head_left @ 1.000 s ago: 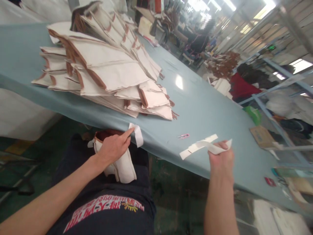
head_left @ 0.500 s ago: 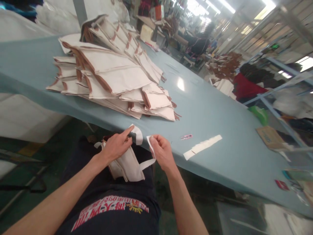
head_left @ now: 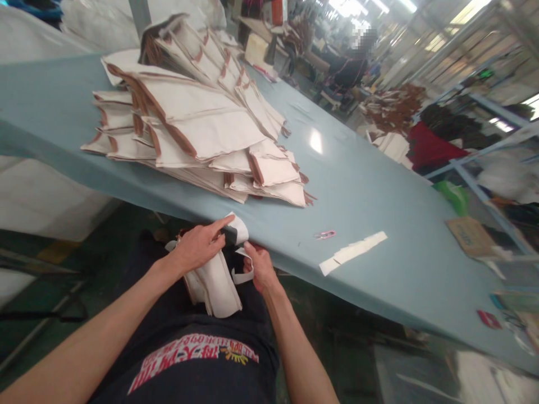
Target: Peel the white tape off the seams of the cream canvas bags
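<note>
My left hand (head_left: 197, 247) grips the top of a folded cream fabric piece (head_left: 217, 286) lying on my lap, forefinger stretched out onto its upturned white flap (head_left: 238, 227) at the table's edge. My right hand (head_left: 260, 270) is closed beside it, pinching a thin white strip (head_left: 244, 269) that loops against the fabric piece. Both hands sit just below the front edge of the blue-grey table (head_left: 357, 191).
A big stack of cream pieces with brown trim (head_left: 189, 123) covers the table's left. A row of white strips (head_left: 352, 252) and a small pink clip (head_left: 326, 234) lie at the front right. Shelving with clutter (head_left: 484, 140) stands right; a person works far back.
My right hand took a white strip from the row on the table, carried it left and brought it down against the fabric piece by my left hand.
</note>
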{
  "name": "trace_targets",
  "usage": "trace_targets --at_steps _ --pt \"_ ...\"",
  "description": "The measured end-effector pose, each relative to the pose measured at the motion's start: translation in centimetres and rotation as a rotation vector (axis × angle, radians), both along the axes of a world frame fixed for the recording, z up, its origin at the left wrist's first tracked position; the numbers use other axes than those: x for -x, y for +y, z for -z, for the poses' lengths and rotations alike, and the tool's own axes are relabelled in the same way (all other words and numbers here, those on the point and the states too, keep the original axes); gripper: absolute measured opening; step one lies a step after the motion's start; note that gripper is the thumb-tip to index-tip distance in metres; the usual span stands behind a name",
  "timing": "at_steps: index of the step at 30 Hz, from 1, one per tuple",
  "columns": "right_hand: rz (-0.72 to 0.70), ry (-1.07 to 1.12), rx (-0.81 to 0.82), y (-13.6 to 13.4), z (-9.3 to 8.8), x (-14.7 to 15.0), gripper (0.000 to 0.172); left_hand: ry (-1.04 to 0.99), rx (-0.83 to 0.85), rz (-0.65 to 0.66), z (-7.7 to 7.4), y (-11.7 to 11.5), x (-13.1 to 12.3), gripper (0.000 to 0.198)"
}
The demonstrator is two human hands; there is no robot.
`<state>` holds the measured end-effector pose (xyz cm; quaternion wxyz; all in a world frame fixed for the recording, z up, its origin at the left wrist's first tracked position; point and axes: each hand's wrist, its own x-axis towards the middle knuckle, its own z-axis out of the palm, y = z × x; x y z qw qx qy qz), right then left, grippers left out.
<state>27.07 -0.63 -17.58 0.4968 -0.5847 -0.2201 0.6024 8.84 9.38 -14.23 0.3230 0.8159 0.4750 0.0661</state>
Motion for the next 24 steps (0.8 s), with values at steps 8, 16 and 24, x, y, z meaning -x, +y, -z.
trace_targets --at_steps 8,16,24 --pt "-0.169 0.352 -0.066 0.6 -2.3 -0.8 0.057 -0.003 0.029 -0.004 -0.3 0.5 0.3 0.073" --pt "0.068 0.635 -0.199 6.0 -3.6 -5.6 0.018 0.043 0.007 -0.091 -0.5 -0.9 -1.4 0.075" --pt "0.358 0.738 -0.351 3.9 -3.6 -13.4 0.024 -0.020 0.011 -0.139 0.8 -1.4 -2.0 0.077"
